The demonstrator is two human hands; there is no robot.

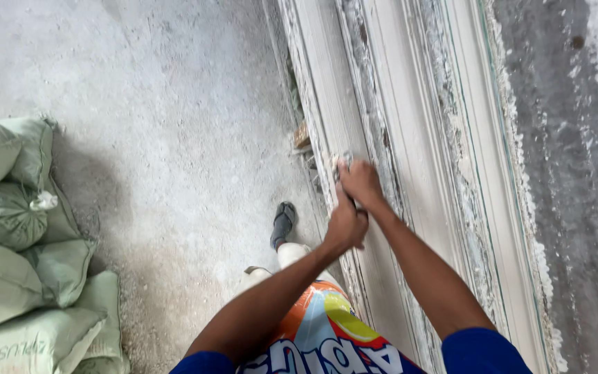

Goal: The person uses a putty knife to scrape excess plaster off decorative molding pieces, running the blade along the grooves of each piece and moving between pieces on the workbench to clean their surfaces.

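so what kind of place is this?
Likely a building site or renovation: dusty concrete floor, stacked green sacks, and a paint-flaked white frame that both hands, left and right, press a tool against.

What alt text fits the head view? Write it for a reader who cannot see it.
Seen from above, a person's right hand and left hand press a small tool, mostly hidden, against a white moulded door frame with flaking paint. Pale green sacks are stacked on the dusty concrete floor to the left.

Both hands [353, 204] clenched (arms extended).
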